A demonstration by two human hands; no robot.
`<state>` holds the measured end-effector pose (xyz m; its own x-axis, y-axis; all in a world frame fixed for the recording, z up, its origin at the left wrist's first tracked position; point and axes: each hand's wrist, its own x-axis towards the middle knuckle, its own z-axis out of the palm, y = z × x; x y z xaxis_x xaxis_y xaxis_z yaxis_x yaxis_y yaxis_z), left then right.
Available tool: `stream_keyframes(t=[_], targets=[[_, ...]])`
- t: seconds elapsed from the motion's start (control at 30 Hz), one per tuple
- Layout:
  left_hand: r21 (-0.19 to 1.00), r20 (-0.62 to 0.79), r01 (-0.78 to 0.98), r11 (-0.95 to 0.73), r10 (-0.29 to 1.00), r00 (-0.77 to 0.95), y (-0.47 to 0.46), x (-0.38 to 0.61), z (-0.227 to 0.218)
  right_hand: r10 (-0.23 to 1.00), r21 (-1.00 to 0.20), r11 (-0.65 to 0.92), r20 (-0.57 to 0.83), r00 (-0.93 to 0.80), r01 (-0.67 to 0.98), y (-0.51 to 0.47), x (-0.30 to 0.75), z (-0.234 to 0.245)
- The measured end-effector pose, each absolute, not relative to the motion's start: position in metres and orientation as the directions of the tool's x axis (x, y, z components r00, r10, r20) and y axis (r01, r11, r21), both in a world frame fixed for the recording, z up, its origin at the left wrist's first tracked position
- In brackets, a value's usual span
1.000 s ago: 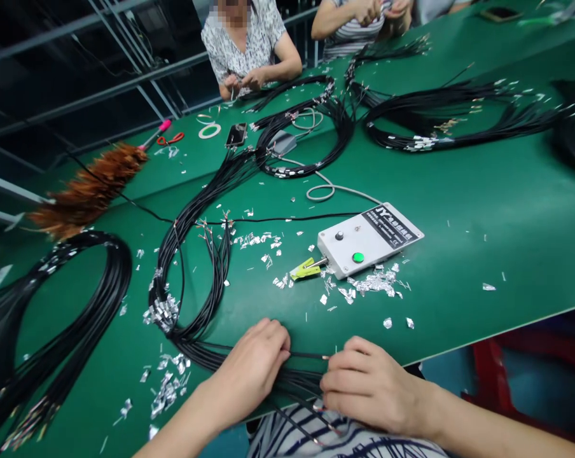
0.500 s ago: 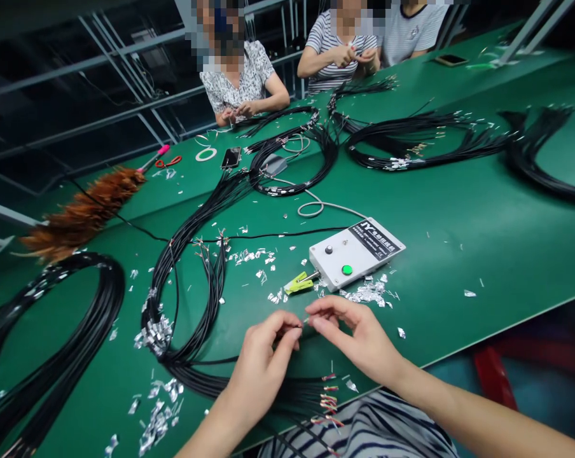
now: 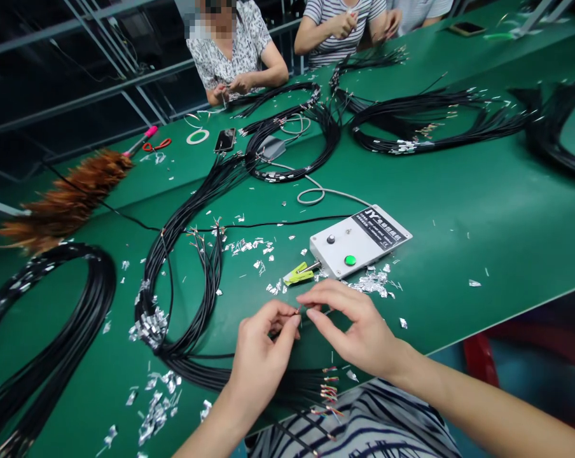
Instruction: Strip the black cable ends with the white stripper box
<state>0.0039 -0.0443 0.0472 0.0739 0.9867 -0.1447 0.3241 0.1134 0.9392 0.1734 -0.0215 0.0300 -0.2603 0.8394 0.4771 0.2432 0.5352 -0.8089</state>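
My left hand (image 3: 263,346) is closed, with thumb and forefinger pinching the end of a thin black cable; small coloured wire tips poke out there. Right beside it, my right hand (image 3: 352,321) has its fingertips drawn together at those wire tips. A thin pale strand shows by its fingers, too small to name. Below my left wrist a bundle of black cables (image 3: 196,372) runs to the table's front edge, where stripped red and white wire ends (image 3: 329,391) fan out. Just beyond my hands stands a grey control box (image 3: 338,245) with a green button and a yellow-green clip (image 3: 299,273).
Foil scraps (image 3: 156,407) litter the green table (image 3: 459,254). Coiled black cables (image 3: 101,299) lie left, with more coils (image 3: 411,146) farther back. A feather duster (image 3: 72,191), scissors (image 3: 157,145), a tape roll (image 3: 198,137) and a phone (image 3: 225,140) lie far left. Co-workers sit opposite.
The view has shifted slightly. My right fingertips have spread a little, and coloured wire tips now show at my left fingertips. Across the table, co-workers' hands have moved.
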Motion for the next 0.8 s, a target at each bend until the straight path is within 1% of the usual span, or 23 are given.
stream_keyframes(t=[0.07, 0.1, 0.13, 0.17, 0.2, 0.27, 0.33, 0.37, 0.43, 0.57, 0.63, 0.73, 0.8], targets=[[0.946, -0.143, 0.299, 0.127, 0.989, 0.035, -0.044, 0.006, 0.046, 0.73, -0.649, 0.683, 0.611, -0.307, 0.334, -0.023, 0.176, 0.025], [0.95, -0.154, 0.279, 0.144, 0.988, 0.016, -0.043, 0.007, 0.046, 0.68, -0.57, 0.731, 0.653, -0.333, 0.374, -0.024, 0.177, 0.022], [0.952, -0.171, 0.26, 0.165, 0.985, 0.002, -0.043, 0.008, 0.046, 0.653, -0.521, 0.753, 0.673, -0.349, 0.402, -0.025, 0.179, 0.019], [0.952, -0.188, 0.245, 0.183, 0.982, -0.004, -0.043, 0.008, 0.045, 0.653, -0.516, 0.75, 0.677, -0.34, 0.413, -0.026, 0.18, 0.017], [0.952, -0.198, 0.237, 0.194, 0.98, -0.006, -0.043, 0.008, 0.045, 0.682, -0.557, 0.725, 0.665, -0.305, 0.406, -0.026, 0.18, 0.016], [0.952, -0.202, 0.235, 0.197, 0.979, -0.005, -0.043, 0.009, 0.045, 0.792, -0.714, 0.608, 0.576, -0.204, 0.348, -0.025, 0.18, 0.015], [0.95, -0.201, 0.24, 0.198, 0.979, -0.012, -0.044, 0.008, 0.045, 0.897, -0.86, 0.441, 0.418, -0.141, 0.257, -0.024, 0.178, 0.017], [0.949, -0.204, 0.242, 0.201, 0.979, -0.014, -0.044, 0.008, 0.045, 0.93, -0.907, 0.363, 0.339, -0.14, 0.214, -0.023, 0.176, 0.019], [0.947, -0.209, 0.247, 0.205, 0.978, -0.012, -0.046, 0.008, 0.045, 0.961, -0.958, 0.249, 0.225, -0.162, 0.145, -0.022, 0.171, 0.021], [0.955, -0.196, 0.228, 0.191, 0.981, 0.0, -0.047, 0.008, 0.044, 0.981, -0.997, 0.074, 0.073, -0.177, -0.002, -0.02, 0.16, 0.021], [0.967, -0.185, 0.181, 0.181, 0.983, 0.006, -0.048, 0.008, 0.042, 0.97, -0.988, -0.09, -0.058, -0.237, -0.129, -0.019, 0.156, 0.02], [0.981, -0.161, 0.109, 0.159, 0.987, 0.003, -0.049, 0.007, 0.04, 0.898, -0.892, -0.352, -0.236, -0.371, -0.284, -0.018, 0.153, 0.017], [0.987, -0.115, 0.114, 0.112, 0.993, 0.018, -0.049, 0.007, 0.039, 0.863, -0.841, -0.439, -0.297, -0.409, -0.315, -0.017, 0.152, 0.017]])
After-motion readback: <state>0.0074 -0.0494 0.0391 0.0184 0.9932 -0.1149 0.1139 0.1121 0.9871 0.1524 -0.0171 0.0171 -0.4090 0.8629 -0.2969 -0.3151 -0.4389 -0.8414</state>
